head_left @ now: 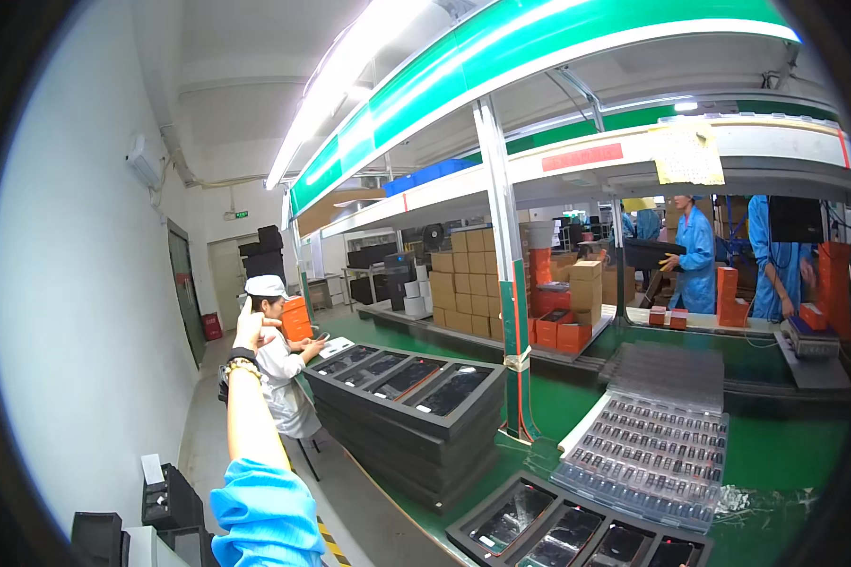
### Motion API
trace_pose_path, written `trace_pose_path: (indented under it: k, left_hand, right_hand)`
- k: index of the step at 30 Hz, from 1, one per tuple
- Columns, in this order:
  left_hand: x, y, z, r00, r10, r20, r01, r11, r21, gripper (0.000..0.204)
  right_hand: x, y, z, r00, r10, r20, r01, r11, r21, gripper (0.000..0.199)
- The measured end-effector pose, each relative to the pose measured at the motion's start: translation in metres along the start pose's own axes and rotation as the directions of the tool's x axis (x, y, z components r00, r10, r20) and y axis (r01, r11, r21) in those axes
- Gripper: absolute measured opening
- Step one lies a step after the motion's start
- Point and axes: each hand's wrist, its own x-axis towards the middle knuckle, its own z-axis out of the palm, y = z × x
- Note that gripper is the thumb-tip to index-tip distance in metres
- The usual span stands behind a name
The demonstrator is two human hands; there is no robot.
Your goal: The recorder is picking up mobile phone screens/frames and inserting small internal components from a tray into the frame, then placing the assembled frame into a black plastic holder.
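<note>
My left hand (pixel 247 331) is raised ahead of me at the end of an outstretched arm in a blue sleeve (pixel 267 515). One finger points upward and the thumb stands apart; nothing shows in the hand. A bracelet and a dark band circle its wrist. Behind the hand sits a person in a white cap and coat (pixel 282 378), partly covered by it. To the right, a stack of black foam trays (pixel 407 444) stands on the green bench, its top tray holding dark flat-screen devices (pixel 452 391). My right hand is out of view.
Another foam tray (pixel 477 524) with devices lies at the near edge, beside clear plastic trays of small dark parts (pixel 648 454). A metal post (pixel 501 217) rises from the bench. Cardboard boxes (pixel 468 279) are piled behind. Co-workers in blue coats (pixel 695 255) stand at far right.
</note>
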Motion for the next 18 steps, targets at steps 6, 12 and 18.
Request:
trace_pose_path:
  k: [6,12,18]
  left_hand:
    - [-0.009,0.021,0.011,0.997,0.061,0.052,-0.056,0.994,-0.094,0.075]
    - [-0.145,0.030,0.136,0.816,0.566,0.115,-0.566,0.824,-0.032,0.034]
    - [-0.401,-0.040,0.205,0.238,0.434,0.869,-0.869,0.495,-0.009,0.045]
  right_hand:
    - [-0.004,0.006,-0.004,0.998,-0.067,-0.002,0.066,0.993,-0.093,0.056]
    - [0.005,-0.021,0.007,0.980,-0.191,-0.061,0.149,0.898,-0.414,0.051]
    - [-0.004,-0.039,-0.003,0.951,-0.273,-0.146,0.149,0.816,-0.559,0.044]
